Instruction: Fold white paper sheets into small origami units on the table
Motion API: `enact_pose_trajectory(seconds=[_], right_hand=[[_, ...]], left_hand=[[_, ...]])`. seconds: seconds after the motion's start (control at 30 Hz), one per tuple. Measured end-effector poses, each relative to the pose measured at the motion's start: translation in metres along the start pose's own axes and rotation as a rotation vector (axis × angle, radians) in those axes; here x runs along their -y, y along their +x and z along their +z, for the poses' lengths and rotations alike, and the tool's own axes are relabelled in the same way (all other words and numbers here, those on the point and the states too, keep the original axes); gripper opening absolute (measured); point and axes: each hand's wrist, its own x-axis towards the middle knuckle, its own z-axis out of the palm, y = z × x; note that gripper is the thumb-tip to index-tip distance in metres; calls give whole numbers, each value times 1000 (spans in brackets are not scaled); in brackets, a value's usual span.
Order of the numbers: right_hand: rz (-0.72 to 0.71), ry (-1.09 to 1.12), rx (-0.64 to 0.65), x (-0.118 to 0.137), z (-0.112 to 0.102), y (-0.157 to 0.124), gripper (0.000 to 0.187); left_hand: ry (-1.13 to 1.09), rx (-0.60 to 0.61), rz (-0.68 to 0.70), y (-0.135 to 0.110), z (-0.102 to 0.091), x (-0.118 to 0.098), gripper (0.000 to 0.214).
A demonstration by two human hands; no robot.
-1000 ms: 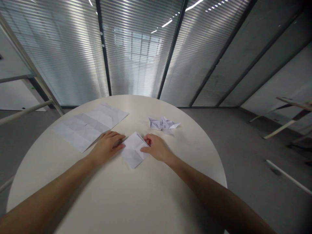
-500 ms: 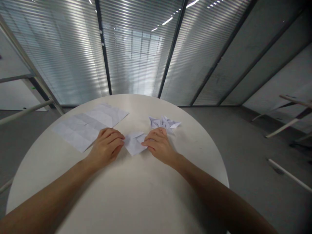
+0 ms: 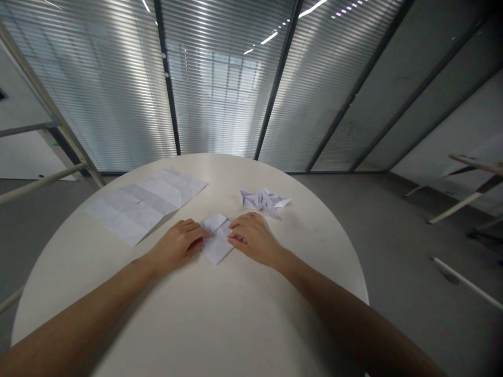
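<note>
A small folded piece of white paper (image 3: 217,247) lies on the round white table (image 3: 220,319), one corner pointing toward me and a folded flap at its far side. My left hand (image 3: 181,242) grips its left edge with bent fingers. On the opposite edge, my right hand (image 3: 253,238) has its thumb and fingers closed on the paper. The fingertips cover parts of both side edges. Just beyond my right hand sits a pointed folded paper shape (image 3: 265,200), apart from the fingers.
A large creased sheet of paper (image 3: 145,201) is spread at the table's left, its near edge slightly raised. Glass panels with blinds (image 3: 220,104) stand behind the table. A pale metal frame (image 3: 43,180) is at the left, and another table (image 3: 477,165) at the far right.
The folded paper has come slightly nearer to me and now lies flatter, showing a squarer outline. Both hands have moved a little with it, the left one slightly rightward.
</note>
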Motion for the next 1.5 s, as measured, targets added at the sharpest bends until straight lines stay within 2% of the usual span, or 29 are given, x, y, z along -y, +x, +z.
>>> enact_pose_trajectory(seconds=[0.1,0.23,0.47,0.63,0.77,0.9,0.97,1.1,1.13,1.37,1.43,1.5], right_hand=[[135,-23,-43,0,4,3,4],[247,-14,-30,0,9,4,22],[229,25,-20,-1,13,5,29],[233,115,-49,-9,15,6,32],[238,206,-95,-13,15,7,43],[228,233,-131,-12,14,7,53],[224,219,-122,-11,12,7,50],[139,79,-55,-9,5,5,13],[98,29,-34,-8,3,4,8],[-241,-318,172,-4,-10,-3,19],[-275,-368,226,2,-12,-5,19],[-244,-384,246,9,-12,-6,16]], left_hand=[[-4,-10,-16,0,4,5,22],[20,-28,-45,-1,3,6,24],[40,10,-25,-1,2,6,26],[99,-51,-108,-2,6,11,27],[106,-78,-155,-2,5,13,38],[74,-97,-215,-2,6,13,46],[52,-102,-234,-1,6,13,46],[63,-47,-188,1,-1,11,12],[76,-22,-162,1,-4,10,11],[252,122,56,-1,-21,-4,19],[327,141,86,-1,-22,-11,18],[383,155,91,-1,-22,-17,14]])
